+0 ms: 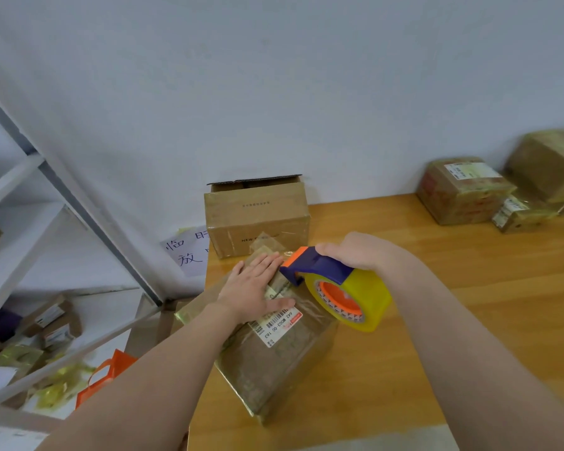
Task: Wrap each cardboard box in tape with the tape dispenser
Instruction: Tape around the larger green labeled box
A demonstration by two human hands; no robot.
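A tape-covered cardboard box (280,362) with a white barcode label lies at the left end of the wooden table (469,304). My left hand (256,288) presses flat on the box's top, fingers straight. My right hand (360,252) grips the handle of the tape dispenser (336,284), a blue and orange frame with a yellowish clear roll. The dispenser's nose touches the box top beside my left fingertips.
A larger brown box (258,216) with an open flap stands against the wall behind. Several taped boxes (463,190) sit at the table's far right. Left of the table are a white shelf (20,242) holding small boxes and an orange bag (108,375) below.
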